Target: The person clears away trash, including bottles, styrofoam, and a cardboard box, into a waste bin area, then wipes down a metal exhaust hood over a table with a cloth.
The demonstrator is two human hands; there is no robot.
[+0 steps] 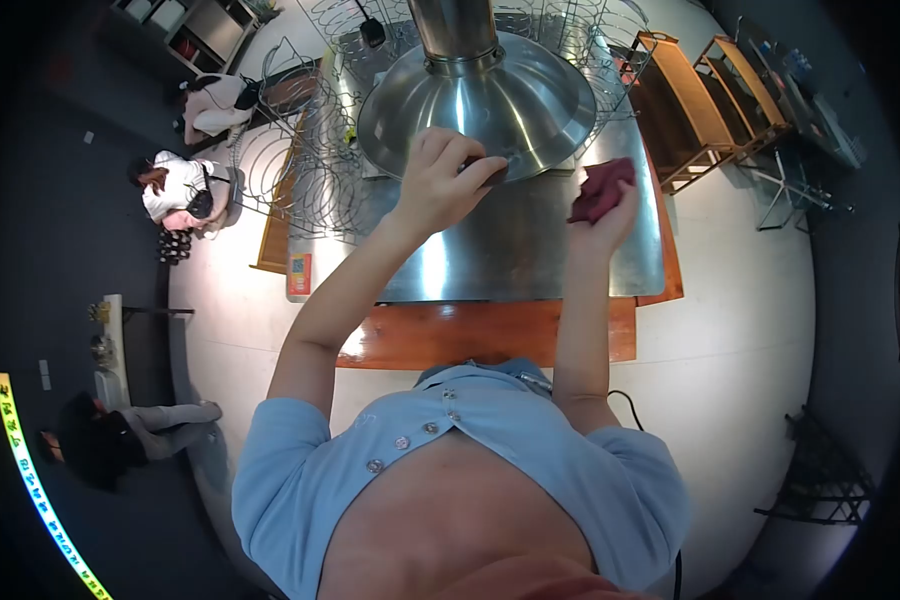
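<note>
My left hand is raised at the front rim of the shiny metal hood, its fingers closed around a small dark object that I cannot make out. Crumpled dark red cloth is gripped in my right hand, to the right of the hood and above the metal tabletop. The cloth does not touch the hood. Below both hands lies the steel table surface, reflecting light.
Curled wire racks stand left of the hood. An orange card lies at the table's front left corner. Wooden shelves are at the right. Several people are at the left, one in a white top.
</note>
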